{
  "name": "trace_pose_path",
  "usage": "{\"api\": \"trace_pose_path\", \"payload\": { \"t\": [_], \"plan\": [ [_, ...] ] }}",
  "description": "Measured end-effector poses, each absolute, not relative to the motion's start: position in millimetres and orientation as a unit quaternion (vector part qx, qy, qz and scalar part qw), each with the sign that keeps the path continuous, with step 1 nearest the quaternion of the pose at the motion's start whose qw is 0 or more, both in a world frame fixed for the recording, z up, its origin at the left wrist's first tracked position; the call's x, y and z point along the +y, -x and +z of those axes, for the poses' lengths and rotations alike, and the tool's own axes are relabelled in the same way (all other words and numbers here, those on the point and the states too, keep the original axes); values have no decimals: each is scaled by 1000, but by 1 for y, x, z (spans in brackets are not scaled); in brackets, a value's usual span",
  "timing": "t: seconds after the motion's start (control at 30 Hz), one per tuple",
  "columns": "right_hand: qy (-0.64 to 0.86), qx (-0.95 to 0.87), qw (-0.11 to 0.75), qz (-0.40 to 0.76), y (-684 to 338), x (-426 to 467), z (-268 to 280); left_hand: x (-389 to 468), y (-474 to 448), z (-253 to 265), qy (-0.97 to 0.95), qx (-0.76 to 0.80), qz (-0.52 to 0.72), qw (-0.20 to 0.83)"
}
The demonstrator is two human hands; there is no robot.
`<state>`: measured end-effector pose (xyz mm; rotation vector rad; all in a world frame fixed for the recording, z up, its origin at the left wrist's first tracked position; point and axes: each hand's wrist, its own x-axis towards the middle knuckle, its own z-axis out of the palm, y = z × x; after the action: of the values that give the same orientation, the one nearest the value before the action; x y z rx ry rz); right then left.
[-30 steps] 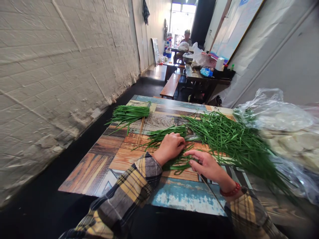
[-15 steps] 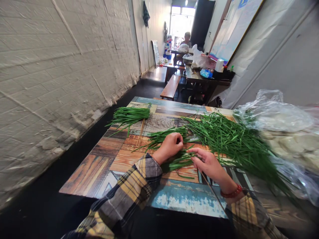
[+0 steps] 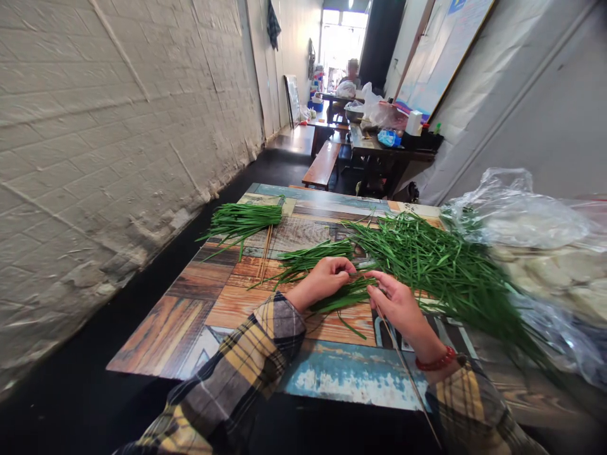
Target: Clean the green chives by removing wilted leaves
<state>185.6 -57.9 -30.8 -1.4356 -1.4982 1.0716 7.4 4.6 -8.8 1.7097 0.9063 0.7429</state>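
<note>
My left hand (image 3: 326,279) is closed in a pinch, its fingertips close to those of my right hand; whatever lies between them is too small to make out. Thin wooden skewers (image 3: 404,361) run from the closed fingers of my right hand (image 3: 396,308) down past the table's near edge. Below both hands lies a small bunch of green garlic chives (image 3: 339,301). Just behind my left hand rests another chive bunch (image 3: 308,256). A large loose chive pile (image 3: 427,256) spreads to the right of my hands.
A neat chive bundle (image 3: 246,217) lies at the table's far left, with several skewers (image 3: 266,253) extending from it. Clear plastic bags with pale contents (image 3: 545,221) stand at the right. Beyond are a bench (image 3: 322,164), a cluttered table (image 3: 365,144) and a seated person (image 3: 351,74).
My left hand has shifted a little to the right, bringing its fingertips up to those of my right hand. The right hand still holds the skewers.
</note>
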Motion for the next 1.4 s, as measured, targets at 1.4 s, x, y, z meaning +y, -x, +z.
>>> {"api": "trace_pose_path", "payload": {
  "t": [1.4],
  "plan": [
    [568,-613,386,391,-183,-61,-25,4,-12,-13,-678,380,365,512]
  ]
}}
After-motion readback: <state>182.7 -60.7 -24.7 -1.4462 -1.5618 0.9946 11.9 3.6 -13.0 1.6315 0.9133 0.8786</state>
